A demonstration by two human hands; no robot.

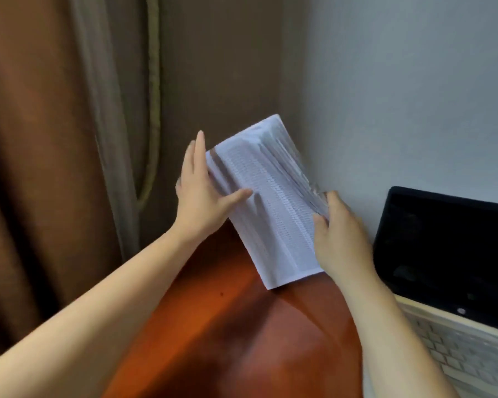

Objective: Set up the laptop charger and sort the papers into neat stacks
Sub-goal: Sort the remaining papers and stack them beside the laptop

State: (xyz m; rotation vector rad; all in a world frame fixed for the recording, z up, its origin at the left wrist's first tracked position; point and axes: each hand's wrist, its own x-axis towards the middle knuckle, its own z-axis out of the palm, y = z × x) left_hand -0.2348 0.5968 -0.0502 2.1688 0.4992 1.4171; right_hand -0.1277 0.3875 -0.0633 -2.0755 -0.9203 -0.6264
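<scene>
A stack of white printed papers point(270, 202) stands tilted on its lower edge on the reddish-brown table point(242, 340), near the wall corner. My left hand point(202, 196) lies flat against the stack's left side, fingers straight, thumb across the front sheet. My right hand point(339, 239) grips the stack's right edge, fingers curled round it. The sheets look blurred. An open laptop point(449, 254) with a dark screen sits at the right. No charger is in view.
Brown curtains point(41, 168) hang at the left beside the table's edge. A grey wall point(400, 96) stands right behind the papers and the laptop. The laptop's pale keyboard point(466, 360) fills the lower right corner.
</scene>
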